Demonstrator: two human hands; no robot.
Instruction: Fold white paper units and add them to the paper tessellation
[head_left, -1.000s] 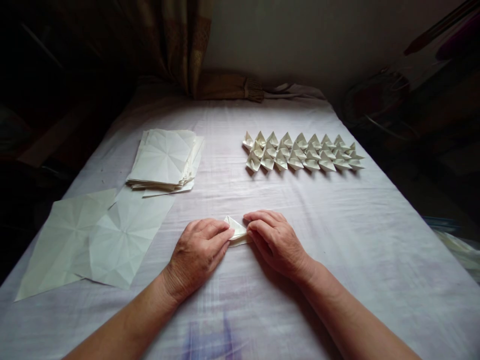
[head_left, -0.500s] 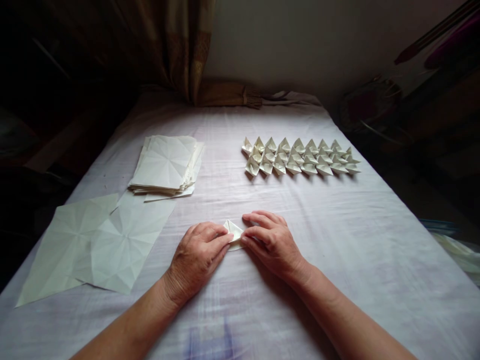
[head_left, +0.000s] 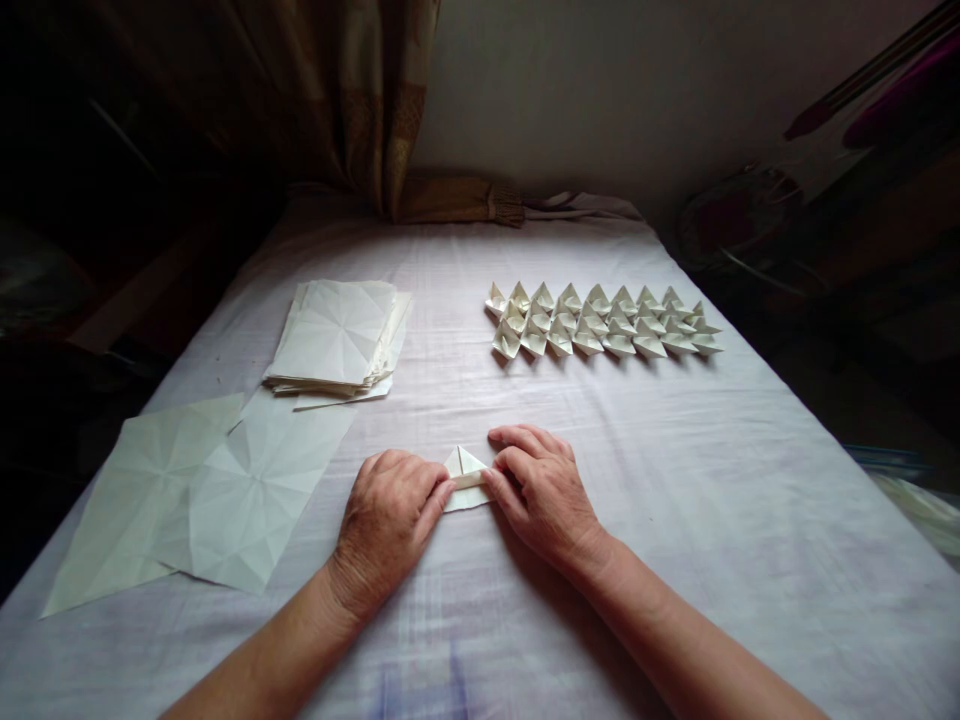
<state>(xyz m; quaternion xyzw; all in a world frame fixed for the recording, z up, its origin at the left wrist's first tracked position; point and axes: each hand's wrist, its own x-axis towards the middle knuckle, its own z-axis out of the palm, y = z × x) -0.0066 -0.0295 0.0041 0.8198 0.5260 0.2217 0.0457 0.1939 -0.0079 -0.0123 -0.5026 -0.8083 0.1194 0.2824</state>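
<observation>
my left hand (head_left: pixel 394 510) is curled nearly closed, its thumb and fingers pinched together on the left end of one small folded paper (head_left: pixel 466 494). my right hand (head_left: pixel 540 490) is looser: thumb and index finger press together on the paper's right end, while the other fingers reach past it, a little apart from one another. so the paper sits right between my two hands, low against the pale cloth (head_left: pixel 675 520), with its pointed peak facing away from me and a folded band running across it from one thumb to the other.

out to the left of my left hand i count two loose creased sheets (head_left: pixel 259 480), one partly overlapping the other. beyond that same hand, further from me, is one stack of creased paper (head_left: pixel 341 330); i cannot tell how many sheets are in it. beyond my right hand stands one block of pointed folded pieces (head_left: pixel 600 325), set close in rows. i count eight in the nearest row; behind it they overlap too much for me to count.
</observation>
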